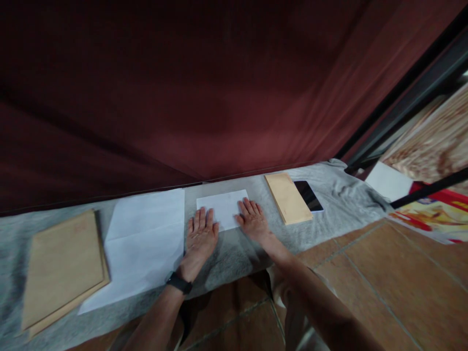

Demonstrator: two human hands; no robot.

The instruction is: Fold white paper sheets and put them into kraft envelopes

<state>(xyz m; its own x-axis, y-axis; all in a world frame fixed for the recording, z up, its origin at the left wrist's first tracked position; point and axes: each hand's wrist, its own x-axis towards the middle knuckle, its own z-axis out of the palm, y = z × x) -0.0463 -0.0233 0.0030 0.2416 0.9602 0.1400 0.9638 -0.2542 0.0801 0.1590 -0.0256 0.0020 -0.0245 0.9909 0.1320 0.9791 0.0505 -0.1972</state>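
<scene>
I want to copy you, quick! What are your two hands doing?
Left hand: open, flat, holding nothing, fingertips on the small white paper.
Right hand: open, flat on that paper, holding nothing.

Two white sheets [223, 208], two envelope stacks [288, 198], one phone [309, 195].

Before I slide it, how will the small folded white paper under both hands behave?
The small folded white paper looks thin and flat, so it is probably light and floppy. It lies on grey cloth, which may drag or bunch. The left hand and right hand press it flat, so it likely holds a crease.
</scene>
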